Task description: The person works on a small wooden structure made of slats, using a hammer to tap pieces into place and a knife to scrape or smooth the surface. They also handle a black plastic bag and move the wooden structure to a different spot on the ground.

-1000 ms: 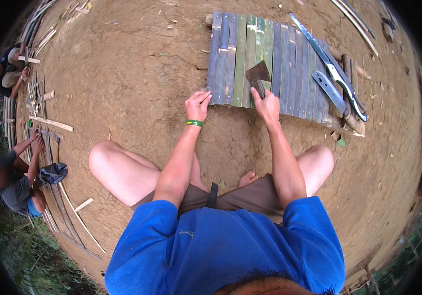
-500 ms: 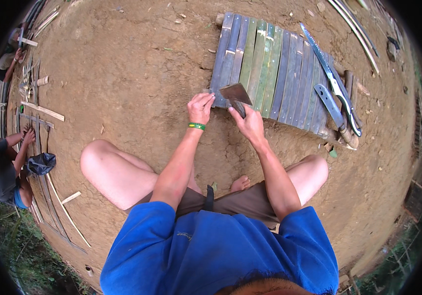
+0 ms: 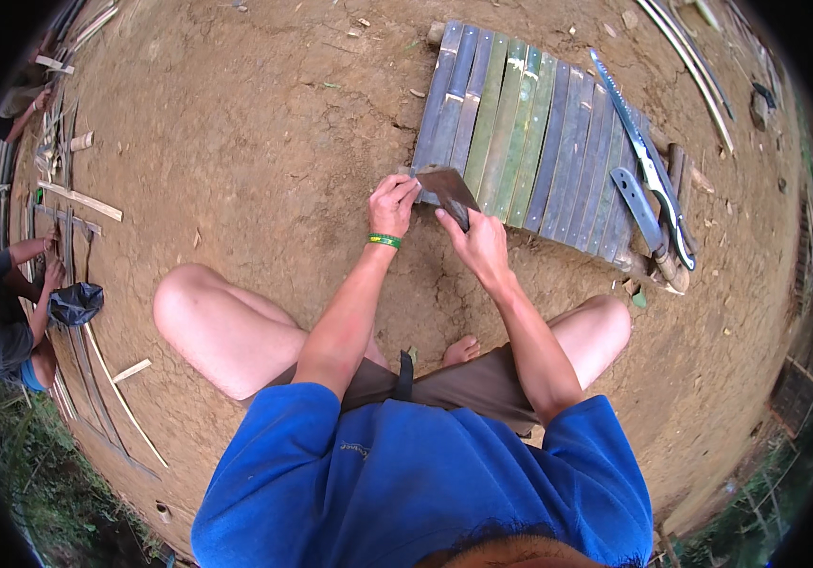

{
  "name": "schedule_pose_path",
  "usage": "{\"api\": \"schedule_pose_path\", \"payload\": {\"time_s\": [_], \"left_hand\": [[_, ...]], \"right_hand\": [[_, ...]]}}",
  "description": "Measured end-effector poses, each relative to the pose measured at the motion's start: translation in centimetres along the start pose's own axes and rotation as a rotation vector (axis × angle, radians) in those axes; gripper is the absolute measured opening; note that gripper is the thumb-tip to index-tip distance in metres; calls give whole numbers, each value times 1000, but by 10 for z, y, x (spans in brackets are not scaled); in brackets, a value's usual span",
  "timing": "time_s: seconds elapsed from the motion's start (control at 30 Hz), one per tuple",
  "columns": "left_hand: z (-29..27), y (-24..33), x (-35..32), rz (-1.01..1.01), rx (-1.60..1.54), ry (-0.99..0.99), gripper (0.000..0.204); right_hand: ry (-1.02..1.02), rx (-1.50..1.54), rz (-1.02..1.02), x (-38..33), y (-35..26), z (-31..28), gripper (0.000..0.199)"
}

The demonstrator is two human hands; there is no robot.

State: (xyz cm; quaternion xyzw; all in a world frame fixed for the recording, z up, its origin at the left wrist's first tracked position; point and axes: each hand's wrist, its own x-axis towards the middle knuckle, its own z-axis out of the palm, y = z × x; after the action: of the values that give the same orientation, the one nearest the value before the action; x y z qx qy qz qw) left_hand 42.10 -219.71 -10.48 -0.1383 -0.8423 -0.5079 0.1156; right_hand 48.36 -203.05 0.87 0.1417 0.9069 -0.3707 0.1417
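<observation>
I sit cross-legged on bare earth. My right hand grips the handle of a broad, dark cleaver-like blade. My left hand, with a green band at the wrist, pinches the blade's near left edge. The blade lies over the near left corner of a mat of bamboo slats, some grey-blue and some green, laid side by side on the ground in front of me.
A long saw and a large knife lie on the right side of the slats. At the left edge another person crouches among thin bamboo strips. More strips lie at the top right.
Both hands and the blade have moved left along the near edge of the slats, from the middle to the left corner. My left hand now touches the blade.
</observation>
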Motion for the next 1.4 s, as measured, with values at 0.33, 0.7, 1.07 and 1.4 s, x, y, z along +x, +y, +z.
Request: {"api": "schedule_pose_path", "payload": {"time_s": [0.33,0.7,1.07,1.4], "left_hand": [[1,-2,0,-24,-25,-13,12],[-5,6,21,-132,0,-18,20],[12,-71,87,-460,-248,-656,44],[17,-78,85,-454,-210,-692,36]], "right_hand": [[125,-50,-74,-2,-2,14,45],[170,68,53,-8,9,5,48],[135,5,-16,-16,-7,-9,40],[154,-70,-87,6,3,24,31]]}}
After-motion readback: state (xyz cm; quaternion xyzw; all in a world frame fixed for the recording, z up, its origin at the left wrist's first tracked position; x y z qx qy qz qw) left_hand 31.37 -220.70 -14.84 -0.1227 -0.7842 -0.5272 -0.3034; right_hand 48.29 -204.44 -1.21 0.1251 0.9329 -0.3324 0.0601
